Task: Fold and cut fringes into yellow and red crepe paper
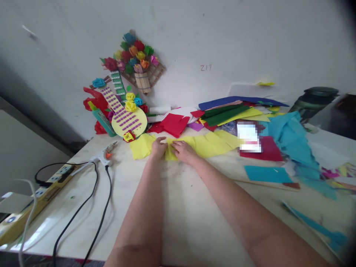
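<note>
A long strip of yellow crepe paper (211,146) lies across the far part of the white table, creased and a little wavy. Near its left end my left hand (159,147) is closed on the paper, fingers bent towards the right. Just beside it, my right hand (184,151) rests on the strip with its fingers apart and lying on the paper. A narrow raised fold of the strip shows between the two hands. The strip's right end reaches a phone (249,137) with a bright, blurred-out screen.
A glue gun (102,157) and its black cord lie left, near a power strip (52,181). Behind stand a green glue bottle (102,120) and a guitar-shaped paper craft (129,122). Red paper (174,125), blue crepe paper (292,137) and a dark jar (313,104) are farther right.
</note>
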Tool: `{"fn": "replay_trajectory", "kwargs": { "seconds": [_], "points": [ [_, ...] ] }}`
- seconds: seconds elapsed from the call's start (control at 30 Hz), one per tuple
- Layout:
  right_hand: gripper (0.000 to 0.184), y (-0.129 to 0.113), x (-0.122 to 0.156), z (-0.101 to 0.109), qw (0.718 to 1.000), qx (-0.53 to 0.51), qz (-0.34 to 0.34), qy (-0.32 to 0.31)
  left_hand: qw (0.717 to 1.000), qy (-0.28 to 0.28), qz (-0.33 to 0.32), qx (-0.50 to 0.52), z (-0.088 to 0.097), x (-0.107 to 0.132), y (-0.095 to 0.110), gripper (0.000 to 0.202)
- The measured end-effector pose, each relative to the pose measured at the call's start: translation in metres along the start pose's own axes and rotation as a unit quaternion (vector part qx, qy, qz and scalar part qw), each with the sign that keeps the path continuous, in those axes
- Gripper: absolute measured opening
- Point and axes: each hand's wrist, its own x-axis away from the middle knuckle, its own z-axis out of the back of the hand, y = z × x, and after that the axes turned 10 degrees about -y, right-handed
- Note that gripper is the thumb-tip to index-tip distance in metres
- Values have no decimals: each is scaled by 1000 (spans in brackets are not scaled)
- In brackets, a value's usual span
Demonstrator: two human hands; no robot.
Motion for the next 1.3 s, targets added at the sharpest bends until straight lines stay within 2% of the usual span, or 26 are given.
{"fn": "replay_trajectory", "kwargs": {
  "seconds": [0.13,0.3,0.63,0.83,1.0,1.1,1.2,1.3],
  "points": [
    [38,-2,0,0,1000,12,5,-8,997,-44,5,65,2,2,0,49],
    [41,-6,1,2,1000,20,5,-15,989,-56,32,135,2,9,10,51],
    [45,-5,2,-1,999,29,7,-40,987,-94,1,133,7,10,8,51],
    [46,-7,3,0,998,36,4,-54,986,-80,12,143,5,7,7,45],
    [49,-8,4,0,998,33,3,-48,994,-57,1,88,4,1,0,45],
    [48,-6,3,-2,999,28,10,-37,993,-62,-2,100,4,1,-1,45],
    [44,-3,2,-1,999,12,34,-5,992,-62,9,105,4,3,2,43],
    [41,0,3,3,996,-11,87,30,993,-58,24,104,4,5,5,41]
  ]
}}
